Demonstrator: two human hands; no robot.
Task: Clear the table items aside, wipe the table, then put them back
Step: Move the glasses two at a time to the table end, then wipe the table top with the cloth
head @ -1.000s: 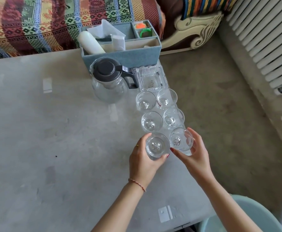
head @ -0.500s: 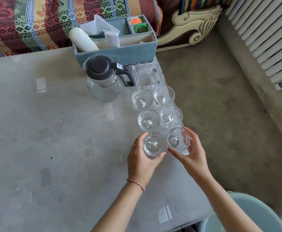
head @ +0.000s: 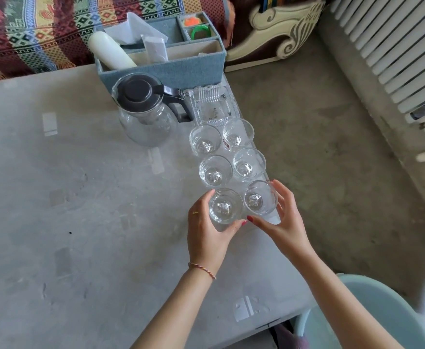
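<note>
Grey table [head: 67,222] by sofa: 6 clear glasses in 2 rows of 3 along rt edge, 1 glass pitcher [head: 146,112], 1 clear ashtray [head: 212,104], 1 blue organizer box [head: 171,71]. Left hand [head: 206,235] fingers curled round nearest-left glass [head: 225,207]; right hand [head: 284,220] fingers spread, cupping nearest-right glass [head: 260,200], both resting on table.

No text, label or number can be read anywhere.

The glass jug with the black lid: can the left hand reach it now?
Probably not at once: the left hand is wrapped around a small glass. Past that, the table towards the jug lies open.
</note>
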